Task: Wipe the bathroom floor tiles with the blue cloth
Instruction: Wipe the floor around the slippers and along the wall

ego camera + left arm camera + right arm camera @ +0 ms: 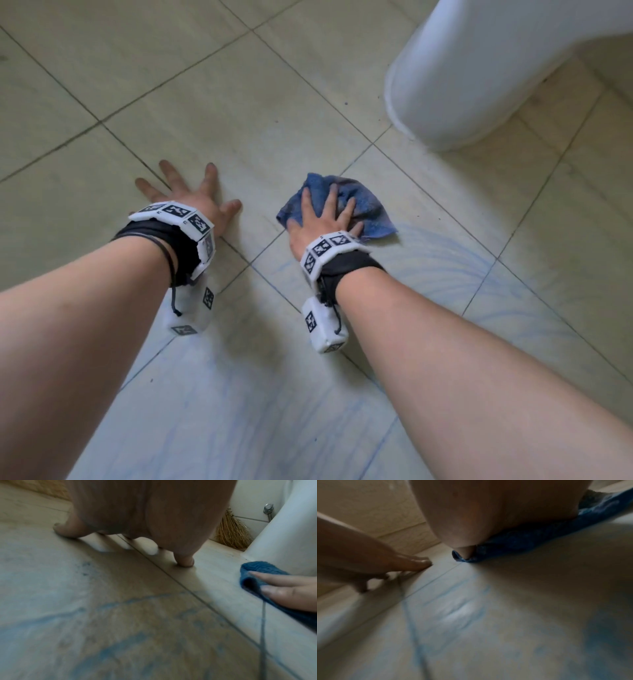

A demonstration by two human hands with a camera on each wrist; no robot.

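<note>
Two forearms reach over the floor tiles; the left hand is spread flat as a brace, the right hand, fingers splayed, presses the blue cloth down near the toilet base. The crumpled cloth's long axis runs near-left to far-right. From the left wrist, wet blue streaks suggest the bracing palm could slip. The blurred right wrist view shows the cloth bunched under the palm; it may roll up.

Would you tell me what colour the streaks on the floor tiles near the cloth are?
Pale blue streaks, curving across the beige tiles beside the cloth; the head view shows them best.
</note>
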